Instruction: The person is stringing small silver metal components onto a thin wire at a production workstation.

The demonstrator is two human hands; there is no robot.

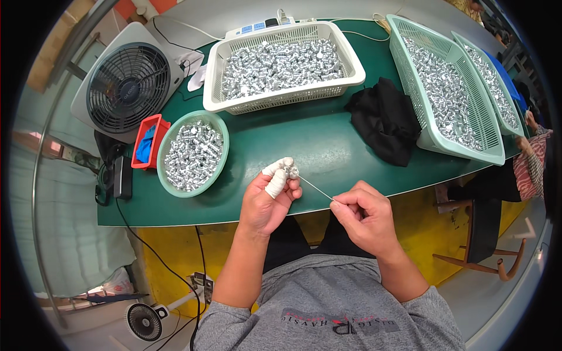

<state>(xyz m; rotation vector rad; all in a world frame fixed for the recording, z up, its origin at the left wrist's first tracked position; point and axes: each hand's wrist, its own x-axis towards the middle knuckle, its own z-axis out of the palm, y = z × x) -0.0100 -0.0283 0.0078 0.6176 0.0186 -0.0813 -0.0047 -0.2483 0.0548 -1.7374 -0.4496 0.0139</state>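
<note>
Above the desk's (328,134) near edge, a thin rod (314,186), presumably light and stiff, runs toward a metal part (292,172), likely hard and slippery, best held by its sides. The right hand's (372,216) grip pinches the rod's end; the left hand's (270,202) is closed around the part. Beyond stands a green bowl (225,146) of metal pieces (193,155).

Metal parts (193,155) are silver, finger covers (276,185) white. The desk (263,137) is dark green, the bowl (161,165) pale green.
</note>
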